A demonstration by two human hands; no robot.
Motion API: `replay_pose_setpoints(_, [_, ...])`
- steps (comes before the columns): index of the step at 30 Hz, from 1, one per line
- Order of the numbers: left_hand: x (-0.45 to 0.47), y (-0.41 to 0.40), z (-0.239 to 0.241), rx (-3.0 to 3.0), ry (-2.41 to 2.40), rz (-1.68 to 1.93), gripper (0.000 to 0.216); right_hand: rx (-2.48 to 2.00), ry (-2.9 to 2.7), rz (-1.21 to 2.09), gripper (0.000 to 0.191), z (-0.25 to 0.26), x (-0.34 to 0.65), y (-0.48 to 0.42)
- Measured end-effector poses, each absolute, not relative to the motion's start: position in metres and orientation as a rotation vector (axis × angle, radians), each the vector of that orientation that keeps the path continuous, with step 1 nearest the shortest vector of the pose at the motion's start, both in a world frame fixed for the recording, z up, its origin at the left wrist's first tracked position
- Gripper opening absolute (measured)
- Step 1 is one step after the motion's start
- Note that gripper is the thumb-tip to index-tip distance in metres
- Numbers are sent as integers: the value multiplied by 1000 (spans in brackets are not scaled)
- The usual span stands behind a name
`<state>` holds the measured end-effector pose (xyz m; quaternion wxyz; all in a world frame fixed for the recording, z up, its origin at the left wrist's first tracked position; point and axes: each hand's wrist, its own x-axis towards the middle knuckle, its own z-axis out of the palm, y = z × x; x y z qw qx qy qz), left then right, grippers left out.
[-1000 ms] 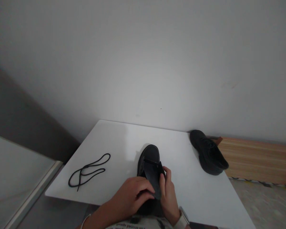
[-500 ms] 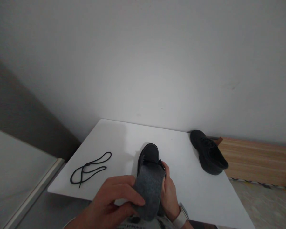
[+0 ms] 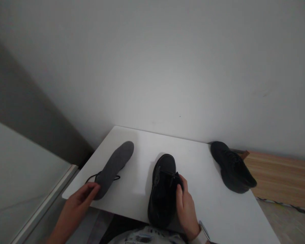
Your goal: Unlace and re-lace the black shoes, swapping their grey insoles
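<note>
A grey insole is pinched near its heel end by my left hand, over the left part of the table. Partly hidden beneath it, a black shoelace shows only as loops at either side. The black shoe in front of me has no lace across its opening, and its inside is dark. My right hand grips the right side of this shoe, thumb inside the collar and fingers outside. A second black shoe, with a lace in it, lies near the table's right edge.
The white table stands against a grey wall. A wood-grain board lies beyond its right edge. On the left is a pale panel with a raised edge.
My left hand has moved left with the insole, from above the shoe to over the shoelace. The shoe's opening is now uncovered. My right hand still holds the shoe.
</note>
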<state>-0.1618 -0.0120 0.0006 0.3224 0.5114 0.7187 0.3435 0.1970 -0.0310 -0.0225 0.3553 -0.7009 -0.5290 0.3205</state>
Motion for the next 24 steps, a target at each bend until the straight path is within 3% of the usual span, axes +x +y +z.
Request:
replay_pose_setpoints(4, [-171,-35,-26,1213,1889,735,43,-1799,-1355,851,59,-22,199,-31])
replay_pose_setpoints(8, [-180,-47,-23,1144,1791,551,45,-1794,-1349,891,58,-18,200,-30])
replay_pose_setpoints(19, [-202,-42,4,1114,1789,215,78,-1701,-1326,961,57,-4,201,-28])
replay_pose_setpoints(24, [-166,-19,41,1396,1749,393,58,-1663,-1328,987,55,-8,208,-27])
